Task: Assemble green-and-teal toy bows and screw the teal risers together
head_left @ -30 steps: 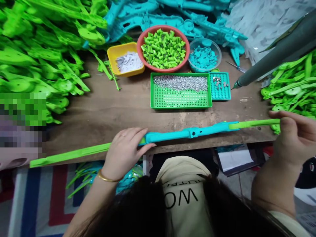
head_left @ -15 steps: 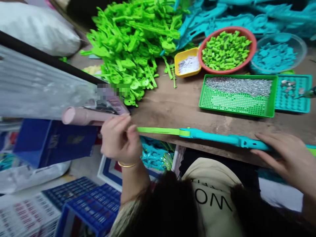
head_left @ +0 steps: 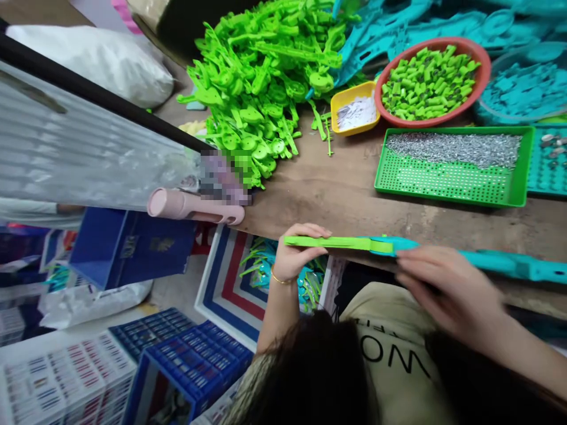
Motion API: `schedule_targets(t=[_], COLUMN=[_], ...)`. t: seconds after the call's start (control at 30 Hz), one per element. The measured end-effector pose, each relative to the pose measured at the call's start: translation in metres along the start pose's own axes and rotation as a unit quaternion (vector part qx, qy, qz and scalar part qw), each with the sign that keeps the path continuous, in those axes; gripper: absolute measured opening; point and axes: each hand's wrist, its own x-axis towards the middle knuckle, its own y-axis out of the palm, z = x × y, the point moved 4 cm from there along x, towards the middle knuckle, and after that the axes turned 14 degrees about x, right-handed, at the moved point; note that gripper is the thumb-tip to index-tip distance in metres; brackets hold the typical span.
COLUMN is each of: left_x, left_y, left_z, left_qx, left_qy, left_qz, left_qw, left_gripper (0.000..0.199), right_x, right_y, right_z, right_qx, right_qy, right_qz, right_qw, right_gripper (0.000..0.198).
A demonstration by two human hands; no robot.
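Observation:
A long plastic piece runs across the front edge of the table, with a lime-green end section [head_left: 349, 242] joined to a turquoise body [head_left: 500, 264] that reaches toward the right edge. My left hand [head_left: 295, 252] grips the far-left tip of the green section between thumb and fingers. Just right of the joint, my right hand [head_left: 447, 289] is closed over the turquoise part, palm down and slightly blurred. Its fingers hide a stretch of the body. Behind the piece stands a green perforated tray [head_left: 452, 192] holding many small silvery metal parts.
A heap of green plastic parts [head_left: 266, 88] covers the back of the table. Beside it stand a yellow dish [head_left: 354, 127], a red bowl [head_left: 436, 121] and a clear bowl [head_left: 522, 112]. A pink bottle-like object [head_left: 195, 208] lies left. Blue crates [head_left: 195, 366] are on the floor.
My left hand and the plastic piece have shifted right. My right hand has slid left along the turquoise body to near the green joint. The camera view has turned left a little.

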Motion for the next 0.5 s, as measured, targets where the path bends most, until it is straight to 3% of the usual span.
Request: schedule_targets(t=[0.1,0.17,0.33,0.5], left_x=[0.003,0.006,0.011,0.017], left_y=[0.023,0.031,0.037,0.035], left_z=[-0.006,-0.008,-0.011,-0.01], left_qx=[0.018,0.064,0.131,0.168], left_qy=[0.044,0.066,0.109,0.128], left_qz=[0.066,0.092,0.099,0.088], left_qw=[0.997,0.992,0.98,0.974], left_gripper=[0.029,0.029,0.019,0.014], right_x=[0.032,0.038,0.034,0.04], right_y=[0.05,0.066,0.066,0.073], right_z=[-0.007,-0.016,-0.022,-0.029], right_qx=[-0.071,-0.082,-0.072,-0.085], right_qy=[0.005,0.008,-0.016,-0.004], right_qz=[0.025,0.026,0.017,0.021], right_qw=[0.997,0.996,0.997,0.996], right_gripper=[0.021,0.016,0.01,0.019])
